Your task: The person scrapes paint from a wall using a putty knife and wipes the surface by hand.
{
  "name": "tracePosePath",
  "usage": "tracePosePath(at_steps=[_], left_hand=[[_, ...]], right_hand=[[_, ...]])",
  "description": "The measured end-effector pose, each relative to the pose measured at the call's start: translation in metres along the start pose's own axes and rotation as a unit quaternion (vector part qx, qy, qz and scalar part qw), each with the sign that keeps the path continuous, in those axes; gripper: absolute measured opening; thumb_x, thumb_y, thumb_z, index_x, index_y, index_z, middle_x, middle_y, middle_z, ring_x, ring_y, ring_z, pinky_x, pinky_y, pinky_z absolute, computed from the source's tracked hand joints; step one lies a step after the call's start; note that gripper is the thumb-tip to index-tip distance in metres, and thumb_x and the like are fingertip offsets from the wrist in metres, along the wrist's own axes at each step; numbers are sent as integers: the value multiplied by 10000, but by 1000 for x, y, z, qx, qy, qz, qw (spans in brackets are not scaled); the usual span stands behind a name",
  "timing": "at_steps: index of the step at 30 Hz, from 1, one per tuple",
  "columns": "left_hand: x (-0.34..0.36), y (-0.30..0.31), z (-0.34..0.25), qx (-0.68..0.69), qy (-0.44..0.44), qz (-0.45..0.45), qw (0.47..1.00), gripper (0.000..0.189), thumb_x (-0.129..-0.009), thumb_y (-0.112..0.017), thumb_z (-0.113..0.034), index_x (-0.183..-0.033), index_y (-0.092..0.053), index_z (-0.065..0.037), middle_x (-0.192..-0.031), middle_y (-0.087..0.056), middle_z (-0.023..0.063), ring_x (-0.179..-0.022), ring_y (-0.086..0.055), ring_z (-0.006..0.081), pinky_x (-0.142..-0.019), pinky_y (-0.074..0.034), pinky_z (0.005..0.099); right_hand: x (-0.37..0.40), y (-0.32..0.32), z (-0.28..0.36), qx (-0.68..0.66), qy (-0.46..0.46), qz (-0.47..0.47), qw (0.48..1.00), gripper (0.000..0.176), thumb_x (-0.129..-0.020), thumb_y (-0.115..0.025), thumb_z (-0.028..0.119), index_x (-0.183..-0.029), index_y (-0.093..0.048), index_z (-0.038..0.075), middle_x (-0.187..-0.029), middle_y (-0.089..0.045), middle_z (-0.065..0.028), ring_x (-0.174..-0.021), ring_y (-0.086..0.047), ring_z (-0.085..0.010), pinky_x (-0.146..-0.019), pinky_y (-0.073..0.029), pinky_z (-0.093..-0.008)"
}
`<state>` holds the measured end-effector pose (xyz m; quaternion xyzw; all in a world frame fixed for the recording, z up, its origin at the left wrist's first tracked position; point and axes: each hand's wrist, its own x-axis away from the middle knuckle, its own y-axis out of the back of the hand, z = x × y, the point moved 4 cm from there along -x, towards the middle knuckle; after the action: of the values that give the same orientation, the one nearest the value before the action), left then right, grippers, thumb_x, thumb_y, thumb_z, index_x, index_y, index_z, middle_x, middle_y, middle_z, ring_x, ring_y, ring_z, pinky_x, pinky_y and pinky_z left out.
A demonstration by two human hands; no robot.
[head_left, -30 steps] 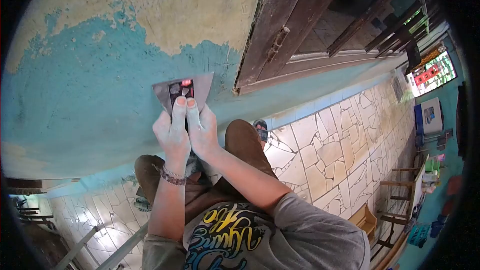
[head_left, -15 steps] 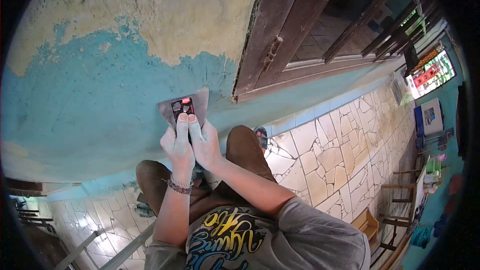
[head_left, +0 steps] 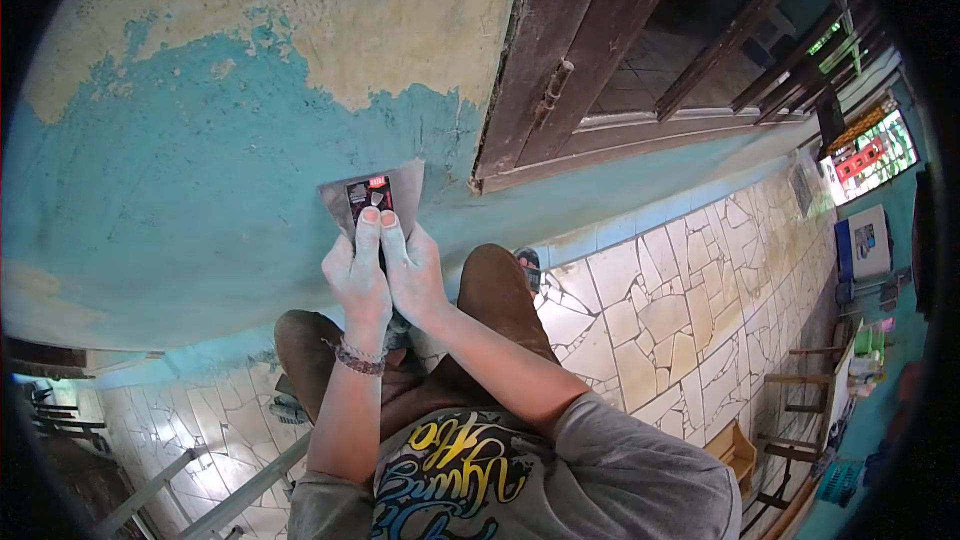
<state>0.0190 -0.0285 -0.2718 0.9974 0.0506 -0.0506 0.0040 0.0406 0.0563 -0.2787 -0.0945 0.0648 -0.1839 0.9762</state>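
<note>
Both of my hands grip one wide metal scraper (head_left: 405, 190) with a black and red label near its blade. My left hand (head_left: 358, 275), with a bracelet at the wrist, wraps the handle from the left. On the other side my right hand (head_left: 415, 275) closes round it, and both thumbs lie side by side on the label's lower end. The blade's wide edge meets or is very near the wall (head_left: 220, 170), where turquoise paint ends in a ragged line below a bare yellowish area. White dust coats both hands.
A dark wooden window frame (head_left: 550, 100) borders the wall at the upper right. Metal rails (head_left: 245, 490) stand at the lower left, over a stone-tiled floor (head_left: 660, 320). A wooden stand (head_left: 800, 395) is at the right.
The scraper and both hands have moved slightly up and to the right in view. The grip is the same, and the whole view has shifted a little.
</note>
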Motion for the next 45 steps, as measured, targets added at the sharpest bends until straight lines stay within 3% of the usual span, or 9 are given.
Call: tracePosePath(at_steps=[3,6,9,15,19,22,27,36,45], left_hand=[[-1,-11,-8,36,-47,-50,997,361,-919,-603,-290,-834,-633,60,-706,-585,5,-667,-459,63,-579,-402,252],[-4,-8,-21,36,1,32,999,311,-940,-568,-256,-943,-638,47,-837,-601,5,-762,-478,56,-664,-420,232],[-4,-2,-5,0,-45,-25,999,388,-910,-616,-297,-784,-620,70,-657,-570,13,-631,-445,58,-545,-392,265],[-1,-8,-20,34,-24,-15,999,390,-908,-619,-292,-744,-616,63,-631,-559,14,-619,-436,58,-530,-385,261],[0,-9,-16,18,-62,-45,997,358,-918,-601,-292,-848,-646,56,-687,-588,8,-654,-461,60,-567,-403,253],[-2,-5,-18,30,2,15,999,359,-918,-599,-294,-888,-653,60,-723,-605,19,-684,-474,65,-605,-420,258],[-4,-7,-22,2,-46,-13,999,370,-917,-598,-300,-886,-648,65,-727,-610,24,-693,-481,70,-619,-426,263],[-1,-5,-19,-23,-13,21,999,342,-943,-562,-274,-1020,-629,53,-849,-615,7,-761,-497,68,-681,-436,240],[-1,-6,-15,-19,-1,20,1000,318,-941,-569,-260,-930,-642,49,-804,-603,6,-727,-474,52,-637,-424,243]], right_hand=[[-3,2,4,13,0,-6,1000,386,-989,-431,330,-1039,-568,-27,-845,-633,-120,-781,-563,-151,-707,-465,-318],[-7,1,8,12,7,5,1000,389,-989,-432,331,-1060,-570,-26,-876,-645,-132,-818,-578,-152,-725,-469,-315],[-1,0,6,6,5,-12,1000,446,-991,-425,375,-1001,-572,-46,-824,-602,-50,-786,-509,-88,-672,-447,-275],[-1,-1,6,-19,-1,-1,1000,443,-995,-415,370,-998,-567,-46,-824,-599,-52,-779,-513,-90,-666,-447,-275],[-1,-2,3,-9,-2,-15,1000,440,-995,-413,371,-991,-567,-42,-833,-607,-63,-773,-518,-91,-663,-448,-281],[-1,-4,4,-14,26,-24,999,451,-994,-415,376,-1013,-569,-47,-823,-608,-66,-772,-516,-92,-661,-449,-284],[-4,-3,8,15,8,-19,1000,429,-1000,-410,355,-999,-573,-41,-813,-602,-57,-772,-509,-89,-662,-448,-282],[-2,-1,-1,-4,17,-13,1000,417,-1002,-408,350,-1022,-566,-36,-880,-606,-56,-807,-517,-95,-689,-448,-270],[1,2,1,-8,-13,-3,1000,434,-999,-408,363,-1033,-562,-41,-879,-607,-57,-810,-519,-93,-694,-450,-271]])
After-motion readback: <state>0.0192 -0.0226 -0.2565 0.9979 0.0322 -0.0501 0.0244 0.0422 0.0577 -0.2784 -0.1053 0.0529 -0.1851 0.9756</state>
